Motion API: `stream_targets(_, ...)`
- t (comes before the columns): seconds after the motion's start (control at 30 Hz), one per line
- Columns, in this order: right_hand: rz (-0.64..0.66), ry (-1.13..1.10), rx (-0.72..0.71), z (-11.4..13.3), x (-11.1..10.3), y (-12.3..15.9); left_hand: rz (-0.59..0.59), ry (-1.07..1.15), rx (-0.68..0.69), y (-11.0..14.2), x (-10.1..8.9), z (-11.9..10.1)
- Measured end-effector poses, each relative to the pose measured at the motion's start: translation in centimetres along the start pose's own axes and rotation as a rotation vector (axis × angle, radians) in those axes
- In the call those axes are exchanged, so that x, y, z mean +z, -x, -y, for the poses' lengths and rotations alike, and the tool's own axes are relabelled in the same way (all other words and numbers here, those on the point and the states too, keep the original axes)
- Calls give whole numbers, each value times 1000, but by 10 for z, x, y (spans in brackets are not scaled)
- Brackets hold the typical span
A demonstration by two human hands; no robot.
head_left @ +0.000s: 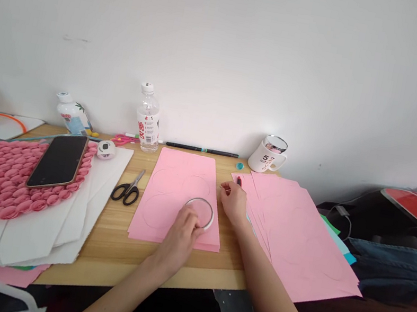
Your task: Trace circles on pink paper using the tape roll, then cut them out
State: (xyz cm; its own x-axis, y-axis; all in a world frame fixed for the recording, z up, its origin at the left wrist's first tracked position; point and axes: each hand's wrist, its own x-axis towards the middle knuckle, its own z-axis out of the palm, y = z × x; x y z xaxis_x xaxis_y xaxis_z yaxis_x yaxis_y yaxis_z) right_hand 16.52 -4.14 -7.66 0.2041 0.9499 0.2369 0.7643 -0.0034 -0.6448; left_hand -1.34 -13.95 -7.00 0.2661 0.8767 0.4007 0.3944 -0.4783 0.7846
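Note:
My left hand (185,226) is closed on the near rim of a white ring (209,223), which lies flat on a stack of pink paper (167,162). Several circles are drawn in thin line on the top sheet, to the left of the ring and behind it. Just off the sheet's right edge, my right hand (233,201) is pinched round a slim pen (239,181) with a dark red end. The fingers cover most of the pen. Black-handled scissors (130,190) lie to the left of the paper.
More pink sheets (300,231) spread at the right. A mug (267,155), a water bottle (148,121) and a long black pen (201,149) stand or lie along the wall. At the left, a phone (58,162) rests on rolled pink paper flowers (5,185).

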Motion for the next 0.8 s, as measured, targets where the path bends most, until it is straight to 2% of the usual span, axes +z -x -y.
stream_targets(0.13,-50,-45,-21,-7,5,-1,-247,260,-286,-5,-16,-2)
stream_targets(0.2,-61,-58,-16,-10,6,-1,-362,328,-375,-7,-25,-1)
stream_targets(0.27,-81,-94,-14,-8,4,-1,-433,360,-381,-7,-32,2)
stream_targets(0.33,-82,-201,2,0,-2,2,-467,339,-328,-6,-38,5)
stream_targets(0.4,11,-399,57,15,-11,9,-451,247,-220,-6,-40,7)
stream_targets(0.5,347,-727,178,45,-23,27,-341,12,22,-5,-41,7)
stream_targets(0.57,523,-815,197,61,-27,42,-238,-133,165,-4,-41,6)
stream_targets(0.67,557,-807,201,67,-22,59,-111,-253,274,0,-40,5)
stream_targets(0.73,538,-796,212,63,-14,65,-74,-280,261,2,-42,7)
stream_targets(0.8,529,-808,224,57,-8,67,-88,-305,218,4,-45,9)
